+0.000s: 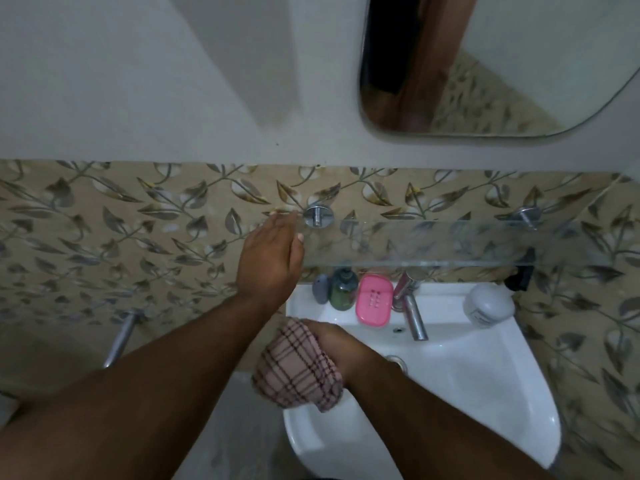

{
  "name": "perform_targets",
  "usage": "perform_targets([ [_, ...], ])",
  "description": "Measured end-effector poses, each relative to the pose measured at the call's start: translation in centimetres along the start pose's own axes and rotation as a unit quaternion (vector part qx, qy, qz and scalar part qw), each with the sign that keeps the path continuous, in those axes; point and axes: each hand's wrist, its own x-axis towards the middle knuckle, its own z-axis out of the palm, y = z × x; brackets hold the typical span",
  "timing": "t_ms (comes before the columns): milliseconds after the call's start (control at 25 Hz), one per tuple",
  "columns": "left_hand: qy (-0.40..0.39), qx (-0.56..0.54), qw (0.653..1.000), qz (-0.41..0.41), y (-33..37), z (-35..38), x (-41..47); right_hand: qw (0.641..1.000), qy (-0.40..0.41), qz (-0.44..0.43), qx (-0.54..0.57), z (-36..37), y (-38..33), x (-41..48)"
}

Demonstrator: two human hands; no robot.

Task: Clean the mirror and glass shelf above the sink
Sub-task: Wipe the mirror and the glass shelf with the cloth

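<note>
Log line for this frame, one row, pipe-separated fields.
left hand: open, at left end of glass shelf, contact unclear | right hand: grips checked cloth over sink | mirror: untouched

Leaf-patterned beige tiling (138,237) is noted behind the white sink (485,382); plain grey wall (138,81) is recorded above the tiling.

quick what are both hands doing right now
left hand: open, fingers straight, at the left end of the glass shelf.
right hand: gripping the checked cloth.
</note>
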Motion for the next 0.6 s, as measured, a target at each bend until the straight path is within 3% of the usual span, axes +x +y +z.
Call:
perform_targets([
  [40, 0.013, 0.005, 1.0, -0.009, -0.2, 0.2, -0.7, 0.994, -0.025, 0.011, 0.109, -0.7, -0.1, -3.2],
  [120, 0.035, 0.0, 0.999, -0.014, -0.7, 0.4, -1.9, 0.992, 0.118, 0.002, 0.034, -4.3, 1.4, -6.5],
  [240, 0.056, -0.004, 0.998, -0.002, -0.9, 0.6, -2.1, 0.978, 0.192, -0.033, 0.081, -10.3, 2.7, -10.0],
  [320, 0.062, -0.005, 0.998, -0.015, -0.7, 0.8, -2.0, 0.945, 0.312, -0.073, 0.073, -14.2, 1.1, -12.0],
  [400, 0.068, -0.007, 0.997, -0.032, -0.4, 0.8, -2.1, 0.892, 0.418, -0.167, 0.042, -17.4, -1.4, -12.8],
  [480, 0.069, -0.004, 0.997, -0.037, -0.2, 0.8, -2.3, 0.858, 0.438, -0.262, 0.053, -18.1, -4.5, -12.8],
  [600, 0.07, 0.008, 0.996, -0.053, 0.1, 0.8, -2.2, 0.823, 0.474, -0.308, -0.056, -19.1, -8.5, -10.0],
])
